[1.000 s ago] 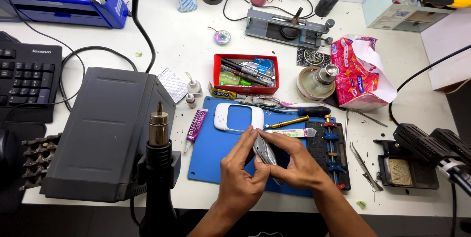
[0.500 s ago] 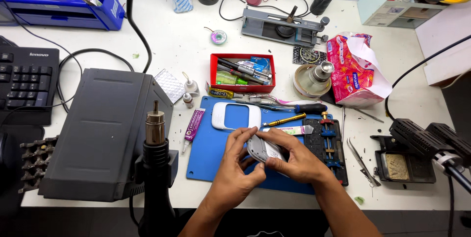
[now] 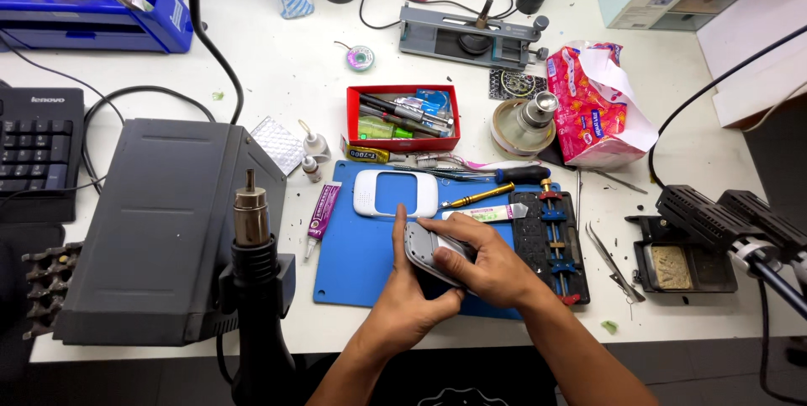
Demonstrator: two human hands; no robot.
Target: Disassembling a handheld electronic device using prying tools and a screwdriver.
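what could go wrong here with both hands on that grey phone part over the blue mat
The grey phone part is pinched between the left hand and right hand above the blue mat; a slip could drop it onto the white frame lying just ahead. The left forearm sits close to the hot air nozzle, so brushing it may burn if it is hot. Loose tweezers by the right arm could get knocked off.

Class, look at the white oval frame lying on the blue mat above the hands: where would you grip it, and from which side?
Probably by its two long edges, coming straight down from above. The white oval frame lies flat on the blue mat, its long side running left to right, and the middle is an open window, so only the rim offers a hold. The left hand is close below it.
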